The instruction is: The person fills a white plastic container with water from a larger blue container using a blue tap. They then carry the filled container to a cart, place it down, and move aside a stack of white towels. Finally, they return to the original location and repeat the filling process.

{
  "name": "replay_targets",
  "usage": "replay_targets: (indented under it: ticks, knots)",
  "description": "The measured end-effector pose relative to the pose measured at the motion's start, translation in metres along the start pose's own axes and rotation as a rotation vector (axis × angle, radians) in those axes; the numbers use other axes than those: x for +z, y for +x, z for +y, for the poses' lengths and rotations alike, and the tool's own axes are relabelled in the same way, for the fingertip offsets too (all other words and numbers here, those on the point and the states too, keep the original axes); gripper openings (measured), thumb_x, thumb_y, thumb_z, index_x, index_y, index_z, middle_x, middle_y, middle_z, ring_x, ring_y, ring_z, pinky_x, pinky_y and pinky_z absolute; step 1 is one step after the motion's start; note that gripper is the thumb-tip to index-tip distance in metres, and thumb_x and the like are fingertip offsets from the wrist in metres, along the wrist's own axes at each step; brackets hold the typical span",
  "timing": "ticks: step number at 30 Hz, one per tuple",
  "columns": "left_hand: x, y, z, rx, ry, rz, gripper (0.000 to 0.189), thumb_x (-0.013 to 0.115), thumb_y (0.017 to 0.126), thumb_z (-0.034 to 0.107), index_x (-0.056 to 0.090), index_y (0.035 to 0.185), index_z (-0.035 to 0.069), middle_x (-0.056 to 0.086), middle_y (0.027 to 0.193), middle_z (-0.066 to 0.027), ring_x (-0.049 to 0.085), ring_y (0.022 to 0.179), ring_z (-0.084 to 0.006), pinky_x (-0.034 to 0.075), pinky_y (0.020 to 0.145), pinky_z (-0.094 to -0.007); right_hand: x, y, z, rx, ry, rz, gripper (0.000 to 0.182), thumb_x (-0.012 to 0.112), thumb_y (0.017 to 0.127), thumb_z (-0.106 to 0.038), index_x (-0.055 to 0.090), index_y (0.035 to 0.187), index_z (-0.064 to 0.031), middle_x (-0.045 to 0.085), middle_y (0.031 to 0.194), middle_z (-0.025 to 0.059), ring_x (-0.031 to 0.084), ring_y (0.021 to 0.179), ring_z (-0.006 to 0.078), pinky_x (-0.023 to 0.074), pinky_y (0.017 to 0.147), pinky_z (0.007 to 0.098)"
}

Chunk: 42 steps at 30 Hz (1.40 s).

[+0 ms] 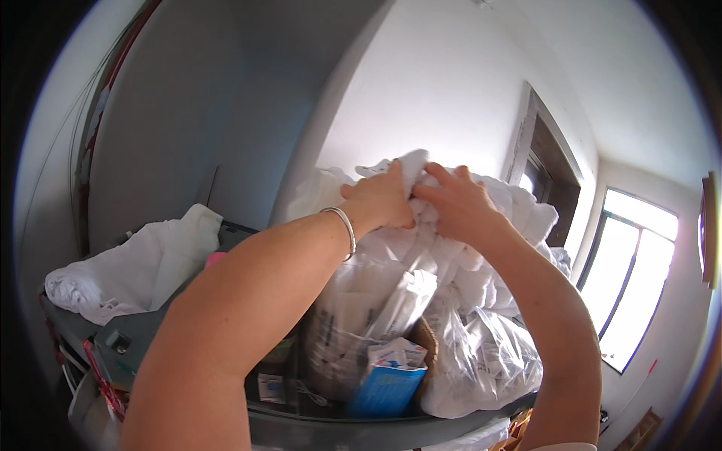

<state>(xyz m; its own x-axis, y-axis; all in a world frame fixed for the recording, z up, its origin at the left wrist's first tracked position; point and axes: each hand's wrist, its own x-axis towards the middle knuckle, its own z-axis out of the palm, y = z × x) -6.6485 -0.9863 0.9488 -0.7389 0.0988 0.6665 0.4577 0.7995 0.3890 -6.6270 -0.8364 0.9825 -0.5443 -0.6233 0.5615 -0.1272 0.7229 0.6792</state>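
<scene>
A pile of bunched white cloths (502,203), perhaps towels, rises in front of me. At its top my left hand (381,200), with a silver bangle on the wrist, grips a folded white cloth (416,166). My right hand (459,206) lies against the pile just beside it, fingers bent and spread. Its fingertips sink into the fabric, so its hold is unclear. Below the hands, clear plastic bags (479,361) stand under the cloths. A long white packet (403,304) leans near a blue box (389,389) of small sachets.
A rolled white fabric (130,265) lies at the left on a dark grey surface (333,423). A small packet (272,389) and a thin white cord (311,393) rest near its front edge. Behind are a white wall (434,84), a dark-framed doorway (555,169) and a bright window (632,265).
</scene>
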Motion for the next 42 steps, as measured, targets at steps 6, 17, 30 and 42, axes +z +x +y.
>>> replay_targets:
  ticks: [6, 17, 30, 42]
  knots:
    - [0.021, 0.02, 0.012, 0.312, 0.041, 0.282, 0.037, 0.065, 0.067, 0.021, 0.056, 0.095, -0.001, 0.063, 0.09, -0.0212, 0.062, 0.084, -0.037, 0.05, 0.074, -0.0422, 0.024, -0.018, 0.038, -0.063, 0.307, 0.36, 0.042, 0.066, 0.06, -0.005, 0.065, 0.1, -0.0161, 0.054, 0.115, 0.0026, 0.05, 0.1, 0.028, 0.0489, 0.083, 0.0376]
    - [-0.034, 0.014, -0.015, 0.328, -0.205, -0.262, 0.059, 0.066, 0.08, 0.045, 0.057, 0.117, 0.0, 0.064, 0.1, -0.0113, 0.06, 0.093, -0.0211, 0.046, 0.084, -0.0344, -0.002, -0.039, 0.042, -0.133, 0.227, 0.425, 0.043, 0.065, 0.08, -0.033, 0.057, 0.119, -0.0153, 0.05, 0.128, 0.0055, 0.044, 0.119, 0.021, 0.0398, 0.097, 0.0381]
    - [0.019, 0.118, -0.054, 0.175, -0.277, -0.33, 0.057, 0.045, 0.089, 0.05, 0.048, 0.13, 0.009, 0.045, 0.134, -0.0113, 0.042, 0.123, -0.0214, 0.035, 0.099, -0.0322, 0.072, -0.041, 0.148, 0.382, 0.994, -0.453, 0.047, 0.041, 0.091, -0.039, 0.049, 0.131, -0.015, 0.055, 0.125, 0.0088, 0.054, 0.11, 0.02, 0.0429, 0.094, 0.032]
    - [-0.091, 0.036, -0.064, 0.14, 0.611, 0.18, 0.032, 0.054, 0.084, 0.035, 0.065, 0.108, 0.017, 0.064, 0.107, -0.0095, 0.06, 0.1, -0.0262, 0.047, 0.083, -0.0329, 0.087, -0.052, 0.198, 0.323, 0.46, 0.627, 0.027, 0.056, 0.089, -0.024, 0.06, 0.112, -0.0087, 0.061, 0.111, 0.0097, 0.059, 0.102, 0.0242, 0.045, 0.088, 0.033]
